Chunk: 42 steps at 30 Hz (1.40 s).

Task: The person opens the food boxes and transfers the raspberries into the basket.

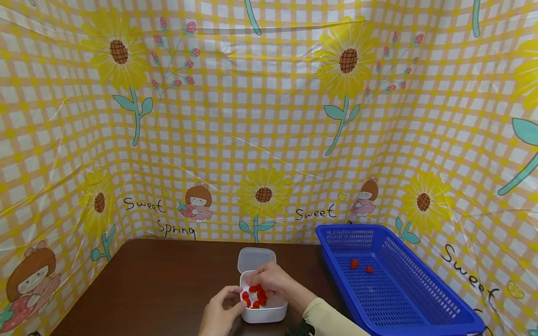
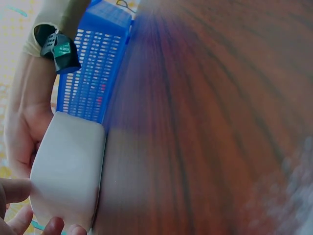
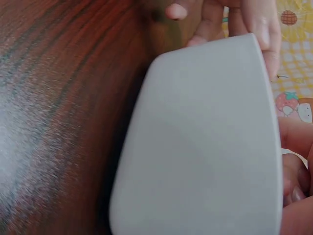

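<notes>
A white plastic box (image 1: 264, 316) without its lid stands on the table, several small red pieces (image 1: 261, 295) lying inside along its walls. My left hand (image 1: 222, 310) grips the box's left side, thumb at the near left corner and fingertips farther back on the rim. The right hand (image 1: 275, 280) reaches over the right wall into the box, its fingers bent downward. Those fingertips are hidden in the head view, and I cannot tell whether they pinch a red piece. In the right wrist view, the box's outer wall (image 3: 200, 142) covers much of that hand's work.
A translucent lid (image 1: 256, 259) lies just behind the box on the dark brown table (image 1: 176, 280). To the right stands a blue perforated basket (image 1: 403, 289) with two red pieces (image 1: 355, 264) on its floor. A checked sunflower cloth (image 1: 260, 140) hangs around the back and sides.
</notes>
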Each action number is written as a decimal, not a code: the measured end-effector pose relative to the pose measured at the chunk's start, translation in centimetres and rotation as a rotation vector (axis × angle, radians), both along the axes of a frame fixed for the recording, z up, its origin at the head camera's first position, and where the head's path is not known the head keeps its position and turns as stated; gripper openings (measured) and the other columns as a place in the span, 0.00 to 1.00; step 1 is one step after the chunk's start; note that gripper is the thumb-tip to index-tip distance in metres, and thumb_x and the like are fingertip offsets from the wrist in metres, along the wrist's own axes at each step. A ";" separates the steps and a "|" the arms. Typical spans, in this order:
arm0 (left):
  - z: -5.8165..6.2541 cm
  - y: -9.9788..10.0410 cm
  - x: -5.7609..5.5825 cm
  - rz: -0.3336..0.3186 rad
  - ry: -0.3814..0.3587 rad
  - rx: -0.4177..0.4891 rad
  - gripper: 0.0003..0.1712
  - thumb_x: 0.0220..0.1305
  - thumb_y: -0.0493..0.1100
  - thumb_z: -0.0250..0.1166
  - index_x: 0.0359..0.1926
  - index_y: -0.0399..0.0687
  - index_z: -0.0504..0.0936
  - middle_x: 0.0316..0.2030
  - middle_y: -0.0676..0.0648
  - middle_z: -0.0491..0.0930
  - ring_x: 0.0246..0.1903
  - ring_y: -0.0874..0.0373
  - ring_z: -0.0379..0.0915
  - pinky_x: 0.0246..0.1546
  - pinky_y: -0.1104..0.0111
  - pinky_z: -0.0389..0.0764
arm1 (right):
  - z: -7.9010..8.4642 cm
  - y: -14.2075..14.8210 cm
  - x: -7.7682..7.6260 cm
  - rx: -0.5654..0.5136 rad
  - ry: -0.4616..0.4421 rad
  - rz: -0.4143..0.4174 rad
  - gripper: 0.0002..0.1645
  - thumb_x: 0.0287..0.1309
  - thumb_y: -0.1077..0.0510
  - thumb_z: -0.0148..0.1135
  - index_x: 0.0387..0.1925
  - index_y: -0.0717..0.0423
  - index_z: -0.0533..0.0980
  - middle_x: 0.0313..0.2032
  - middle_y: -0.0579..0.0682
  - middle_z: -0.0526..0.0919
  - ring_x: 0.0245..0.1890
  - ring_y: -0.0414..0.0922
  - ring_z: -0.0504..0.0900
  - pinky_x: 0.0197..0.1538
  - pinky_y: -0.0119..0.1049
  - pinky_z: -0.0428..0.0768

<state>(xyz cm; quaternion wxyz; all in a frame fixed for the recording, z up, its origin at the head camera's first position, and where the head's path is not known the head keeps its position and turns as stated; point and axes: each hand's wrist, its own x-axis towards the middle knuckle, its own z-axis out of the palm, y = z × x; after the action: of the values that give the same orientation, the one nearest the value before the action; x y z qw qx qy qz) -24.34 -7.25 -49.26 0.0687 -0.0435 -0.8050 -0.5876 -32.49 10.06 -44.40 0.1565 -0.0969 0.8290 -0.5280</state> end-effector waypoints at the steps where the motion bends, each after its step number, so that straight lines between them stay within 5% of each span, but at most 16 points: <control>1: 0.0 0.0 0.0 -0.003 0.001 -0.001 0.19 0.58 0.42 0.72 0.51 0.46 0.82 0.38 0.48 0.84 0.35 0.57 0.79 0.35 0.67 0.75 | -0.1 -0.1 0.1 0.017 0.013 -0.002 0.08 0.54 0.60 0.69 0.34 0.60 0.87 0.14 0.43 0.69 0.10 0.35 0.54 0.15 0.26 0.57; 9: -0.1 0.3 -0.1 -0.019 0.027 0.004 0.18 0.57 0.41 0.72 0.50 0.46 0.83 0.39 0.48 0.85 0.35 0.58 0.79 0.35 0.70 0.75 | -1.2 -0.4 0.5 0.078 0.130 -0.014 0.08 0.50 0.61 0.70 0.32 0.62 0.88 0.26 0.48 0.85 0.27 0.41 0.78 0.25 0.29 0.76; 12: -0.2 0.4 -0.1 -0.018 0.030 -0.004 0.18 0.58 0.41 0.72 0.50 0.47 0.83 0.39 0.48 0.85 0.34 0.58 0.79 0.35 0.70 0.75 | -1.8 -0.5 0.6 0.055 0.135 -0.014 0.07 0.49 0.63 0.71 0.31 0.64 0.87 0.25 0.50 0.85 0.26 0.42 0.80 0.26 0.32 0.79; 25: -0.2 0.3 -0.1 -0.010 0.027 -0.022 0.19 0.57 0.43 0.73 0.50 0.47 0.83 0.38 0.49 0.85 0.33 0.58 0.79 0.34 0.67 0.74 | -1.7 -0.8 1.2 0.070 0.147 -0.005 0.07 0.50 0.63 0.71 0.30 0.66 0.87 0.20 0.50 0.83 0.16 0.36 0.67 0.20 0.26 0.67; 42: -0.2 -0.2 0.0 0.012 0.059 -0.042 0.19 0.56 0.43 0.73 0.50 0.47 0.83 0.38 0.48 0.85 0.32 0.65 0.78 0.34 0.70 0.72 | -1.9 -1.6 0.6 0.148 0.196 0.041 0.05 0.47 0.64 0.72 0.29 0.63 0.88 0.13 0.42 0.71 0.12 0.34 0.63 0.19 0.25 0.65</control>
<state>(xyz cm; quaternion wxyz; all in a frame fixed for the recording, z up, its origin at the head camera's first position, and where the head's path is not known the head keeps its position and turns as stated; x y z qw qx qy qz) -24.34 -7.42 -49.43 0.0948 -0.0575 -0.8152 -0.5685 -31.88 8.44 -46.26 0.0924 -0.1531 0.8750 -0.4499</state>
